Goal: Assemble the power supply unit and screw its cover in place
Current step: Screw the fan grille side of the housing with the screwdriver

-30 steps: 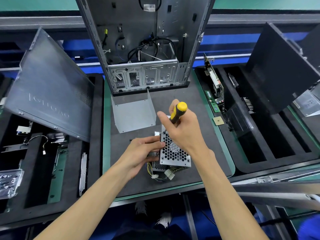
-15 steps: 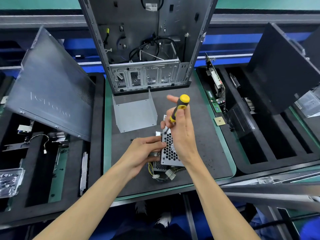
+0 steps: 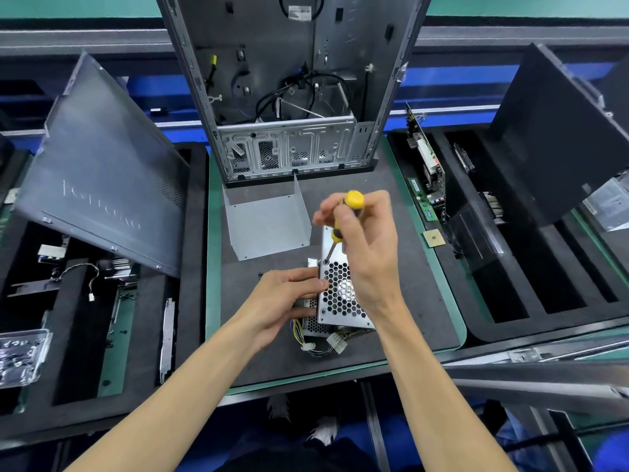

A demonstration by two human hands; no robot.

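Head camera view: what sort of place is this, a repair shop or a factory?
Probably a computer assembly workstation: an open PC case stands on the mat, foam trays hold parts, and the right hand drives a screwdriver into a power supply unit.

hands: 2, left hand (image 3: 284,301) and right hand (image 3: 366,253) | screwdriver (image 3: 345,216): 1 | power supply unit (image 3: 340,294): 1 | bent metal cover (image 3: 267,226): 1 | computer case (image 3: 292,97): 1 | grey side panel (image 3: 98,172): 1 | dark panel (image 3: 558,137): 1 | processor chip (image 3: 433,238): 1 | foam trays: 2, left tray (image 3: 143,335) and right tray (image 3: 544,294)
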